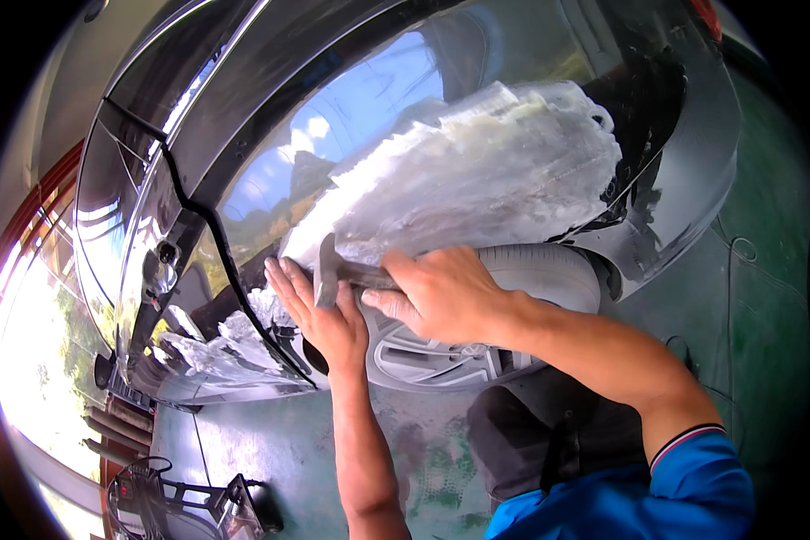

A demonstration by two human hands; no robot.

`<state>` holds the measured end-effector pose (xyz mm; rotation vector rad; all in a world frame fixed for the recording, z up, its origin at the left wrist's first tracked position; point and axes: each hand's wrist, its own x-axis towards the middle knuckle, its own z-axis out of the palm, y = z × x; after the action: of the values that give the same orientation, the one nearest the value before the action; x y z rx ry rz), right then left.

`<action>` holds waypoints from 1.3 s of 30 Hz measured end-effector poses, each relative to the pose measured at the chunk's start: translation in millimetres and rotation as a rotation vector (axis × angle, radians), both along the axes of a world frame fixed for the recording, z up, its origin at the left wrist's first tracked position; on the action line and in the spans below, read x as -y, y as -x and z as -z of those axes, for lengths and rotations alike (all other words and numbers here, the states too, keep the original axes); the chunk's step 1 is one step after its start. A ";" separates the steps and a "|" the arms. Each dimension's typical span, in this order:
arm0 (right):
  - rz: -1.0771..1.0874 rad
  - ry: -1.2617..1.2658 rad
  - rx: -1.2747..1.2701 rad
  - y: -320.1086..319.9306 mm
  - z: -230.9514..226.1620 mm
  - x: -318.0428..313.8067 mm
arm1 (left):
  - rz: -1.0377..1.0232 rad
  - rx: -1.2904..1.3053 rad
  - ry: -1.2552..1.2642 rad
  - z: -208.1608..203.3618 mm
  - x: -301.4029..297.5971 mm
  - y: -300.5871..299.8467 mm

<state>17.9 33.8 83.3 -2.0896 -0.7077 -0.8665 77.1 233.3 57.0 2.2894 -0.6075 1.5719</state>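
My right hand [450, 292] is closed around the short handle of a hammer [326, 268]. The hammer's grey metal head stands over the fingers of my left hand [333, 331], hiding part of them. Fingers stretched out, my left hand lies against the car's rear fender [477, 180] at the front edge of the wheel arch. A broad whitish-grey patch of sanded filler covers the fender above the wheel. Below the hammer is the wheel [459, 355], with a dusty tyre and silver spokes. Whether the hammer touches the panel, I cannot tell.
Left of the fender, past a dark gap, is a black car door [198, 315] with scraped pale patches low down. A black wheeled machine [189, 504] with cables stands at lower left on the green floor [405, 450]. A thin cable [733, 306] lies at right.
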 end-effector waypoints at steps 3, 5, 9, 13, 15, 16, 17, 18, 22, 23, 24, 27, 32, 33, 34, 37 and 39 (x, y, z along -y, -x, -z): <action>0.020 -0.032 -0.012 5.9 -12.6 6.5 | -0.009 0.003 0.011 0.1 -1.0 -4.1; 0.088 -0.069 -0.035 -3.9 -11.7 9.2 | -0.029 -0.004 0.001 1.4 -1.2 -3.5; -0.115 -0.126 -0.009 16.8 15.7 36.2 | -0.137 0.006 -0.052 -8.8 6.1 -0.3; -0.165 -0.243 -0.177 54.6 60.3 70.0 | -0.083 0.043 -0.266 -44.7 36.2 -9.5; -0.148 -0.310 -0.220 63.9 81.8 86.8 | -0.070 0.048 -0.448 -65.2 61.1 -13.9; -0.146 -0.362 -0.228 66.7 91.4 93.7 | -0.046 0.047 -0.526 -77.6 74.3 -13.1; -0.141 -0.415 -0.234 68.0 99.8 100.7 | -0.020 0.047 -0.603 -91.3 89.9 -11.4; -0.143 -0.473 -0.242 69.1 104.4 103.3 | -0.011 0.065 -0.683 -106.1 102.9 -8.0; -0.410 -1.022 -0.546 69.8 108.6 109.4 | 0.133 0.186 -0.908 -130.3 164.9 -12.3; -0.435 -1.020 -0.556 70.2 103.0 112.6 | 0.249 0.195 -0.914 -132.2 182.2 -13.1; -0.479 -1.023 -0.578 67.2 97.3 114.2 | 0.306 0.174 -0.941 -132.4 194.9 -12.2; -0.575 -0.945 -0.653 66.4 65.7 140.3 | 0.389 0.056 -1.066 -141.7 226.1 -5.3; -0.276 -0.793 -0.853 107.3 15.5 182.4 | 0.380 0.210 -1.629 -132.5 189.9 -11.4; -0.207 -0.824 -0.948 123.6 3.1 186.3 | 0.433 0.198 -1.667 -133.7 168.8 -15.9; -0.080 -0.917 -0.893 137.7 -3.8 186.6 | 0.467 0.163 -1.753 -145.9 149.2 -22.5; 0.002 -1.505 -1.074 181.3 -56.1 191.5 | 0.483 -0.008 -1.919 -208.3 110.1 -13.9; 0.158 -1.837 -0.903 197.2 -88.3 197.0 | 0.536 -0.126 -1.932 -234.7 116.2 -18.8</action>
<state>-179.3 -163.3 171.6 -0.5802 0.6438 -0.2166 95.9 117.0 291.7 2.3702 -3.2593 0.2068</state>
